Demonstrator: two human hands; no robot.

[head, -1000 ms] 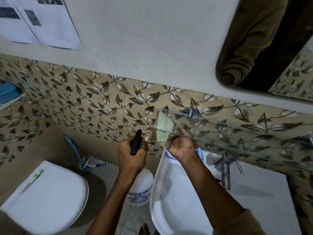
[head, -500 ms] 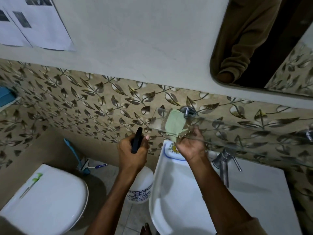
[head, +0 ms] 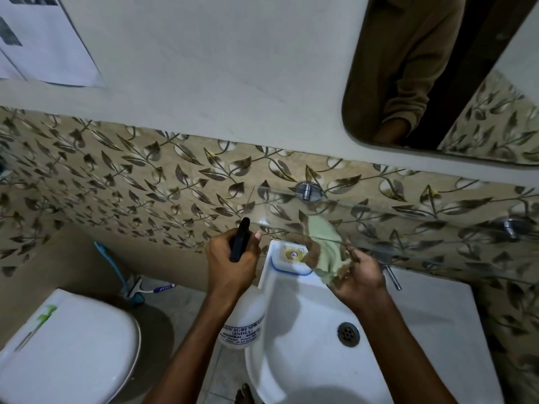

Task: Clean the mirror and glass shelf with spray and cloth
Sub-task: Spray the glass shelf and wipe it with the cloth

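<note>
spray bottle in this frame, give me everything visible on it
The spray bottle has a white, plastic-looking round body with dark printed text, partly readable as "AGRI SPRAY" and "(INDIA)", and a black trigger head on top. It hangs upright in the air beside the left rim of the white sink, above the floor. The left hand grips its neck and head, hiding the neck. Liquid level cannot be seen.

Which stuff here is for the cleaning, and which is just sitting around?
For the job: spray bottle in the left hand, green cloth in the right hand, glass shelf, mirror.

Just lying about: toilet, sink, tap, toothbrush, wall papers.
</note>
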